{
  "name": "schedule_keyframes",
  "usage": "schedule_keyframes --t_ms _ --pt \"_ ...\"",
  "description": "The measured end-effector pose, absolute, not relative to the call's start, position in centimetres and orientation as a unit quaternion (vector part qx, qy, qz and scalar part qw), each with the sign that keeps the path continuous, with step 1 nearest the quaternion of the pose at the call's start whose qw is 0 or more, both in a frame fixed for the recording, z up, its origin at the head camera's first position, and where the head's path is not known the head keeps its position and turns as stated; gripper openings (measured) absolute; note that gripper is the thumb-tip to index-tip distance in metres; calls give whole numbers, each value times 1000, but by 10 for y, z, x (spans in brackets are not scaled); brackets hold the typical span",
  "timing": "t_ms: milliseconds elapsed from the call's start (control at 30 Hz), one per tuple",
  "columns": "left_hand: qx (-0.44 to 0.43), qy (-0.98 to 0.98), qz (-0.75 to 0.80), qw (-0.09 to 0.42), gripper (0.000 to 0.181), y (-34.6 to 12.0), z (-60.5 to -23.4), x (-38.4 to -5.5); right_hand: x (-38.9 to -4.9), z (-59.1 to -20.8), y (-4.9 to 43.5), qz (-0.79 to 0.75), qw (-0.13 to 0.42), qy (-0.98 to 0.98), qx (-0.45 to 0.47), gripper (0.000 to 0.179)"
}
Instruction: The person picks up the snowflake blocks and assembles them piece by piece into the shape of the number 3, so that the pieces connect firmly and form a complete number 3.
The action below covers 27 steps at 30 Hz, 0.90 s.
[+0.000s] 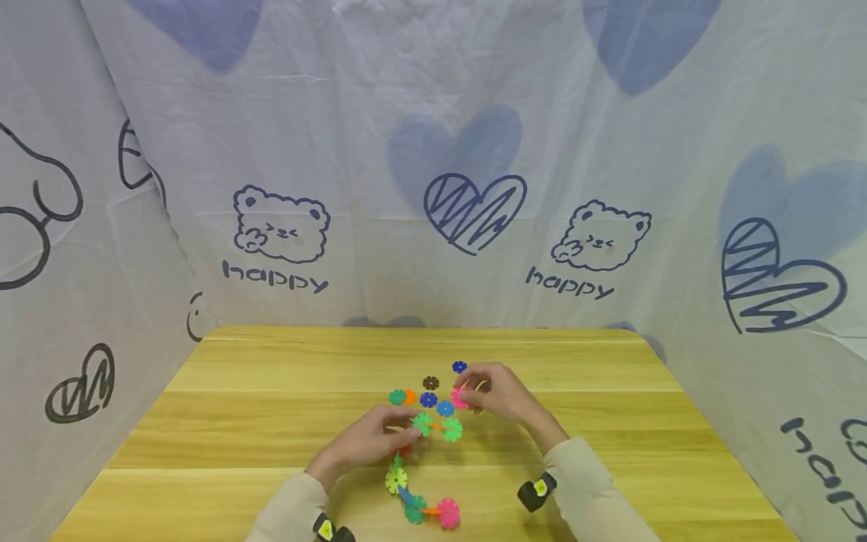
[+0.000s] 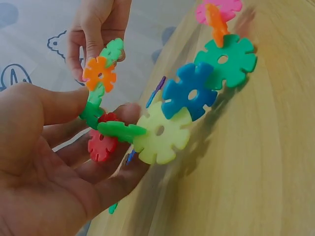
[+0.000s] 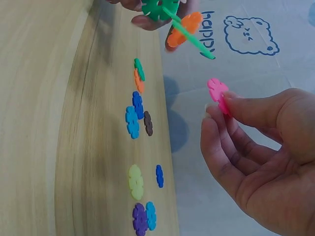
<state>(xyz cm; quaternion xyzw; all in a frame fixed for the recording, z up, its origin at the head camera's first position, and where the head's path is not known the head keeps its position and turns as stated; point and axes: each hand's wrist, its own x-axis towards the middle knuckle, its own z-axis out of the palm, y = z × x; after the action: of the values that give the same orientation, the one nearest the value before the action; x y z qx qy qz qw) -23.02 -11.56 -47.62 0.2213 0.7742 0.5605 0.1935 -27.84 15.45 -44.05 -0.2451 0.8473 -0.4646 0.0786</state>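
My left hand (image 1: 375, 435) holds a curved chain of interlocking notched plastic discs, pinching it near a green disc (image 2: 92, 114). From there the chain runs through a red disc (image 2: 102, 143), a yellow disc (image 2: 160, 130), a blue disc (image 2: 184, 91) and a teal disc (image 2: 234, 61) to a pink end disc (image 1: 448, 513). Its other end has an orange disc (image 2: 100, 73) and a light green disc (image 1: 452, 430). Between thumb and fingertips, my right hand (image 1: 504, 395) pinches a separate pink disc (image 3: 217, 94), apart from that light green disc.
Loose discs lie on the wooden table (image 1: 271, 399) beyond the hands: dark blue (image 1: 428, 400), brown (image 1: 430, 382), light blue (image 3: 132, 122), orange (image 3: 139, 81), yellow (image 3: 136, 182) and purple (image 3: 140, 219) among them. A printed white curtain (image 1: 379, 263) surrounds the table's back and sides.
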Motion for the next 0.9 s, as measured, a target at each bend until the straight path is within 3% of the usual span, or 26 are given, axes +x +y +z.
schedule_keyframes --t_ms 233,900 --pt "201 775 564 202 31 -113 -474 -230 -275 -437 151 -463 84 846 -251 10" --pt "259 829 483 113 19 -109 -472 -235 -264 -442 142 -453 100 827 -318 8"
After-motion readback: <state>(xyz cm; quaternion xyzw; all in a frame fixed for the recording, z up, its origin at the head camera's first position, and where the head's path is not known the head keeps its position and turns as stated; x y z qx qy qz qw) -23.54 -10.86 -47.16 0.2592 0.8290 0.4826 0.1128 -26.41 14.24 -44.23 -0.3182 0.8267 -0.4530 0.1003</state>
